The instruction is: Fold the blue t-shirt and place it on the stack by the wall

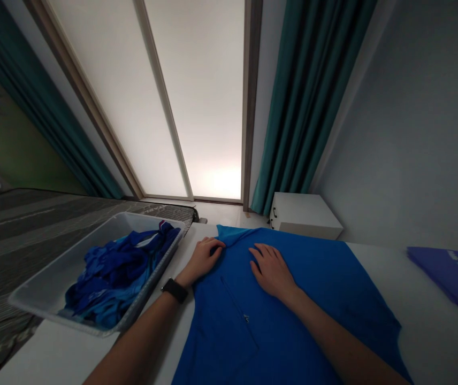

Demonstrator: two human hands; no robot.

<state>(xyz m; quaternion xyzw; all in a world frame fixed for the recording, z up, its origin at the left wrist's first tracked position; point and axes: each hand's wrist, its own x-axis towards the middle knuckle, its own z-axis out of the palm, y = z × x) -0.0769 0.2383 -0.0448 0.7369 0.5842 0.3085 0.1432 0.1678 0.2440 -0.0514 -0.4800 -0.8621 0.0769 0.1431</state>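
White flat worktop [393, 272]: under the blue fabric garment [261, 331]
Translucent rectangular plastic bin [58, 262]: left of the garment, rumpled blue fabric clothes [120, 272] inside
Flat purple fabric bundle [451, 279]: on the worktop, right of the garment
White boxy cabinet [307, 211]: behind the worktop

Left hand [205, 259] curled, right hand [271, 270] palm down

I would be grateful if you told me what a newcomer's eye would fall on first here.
Probably the bright, pale panels at the top centre. Below them, a blue garment lies spread on the white table, with the left hand at its edge and the right hand on it. To the left, a translucent tub holds crumpled blue clothes; at far right lies a flat purple item.
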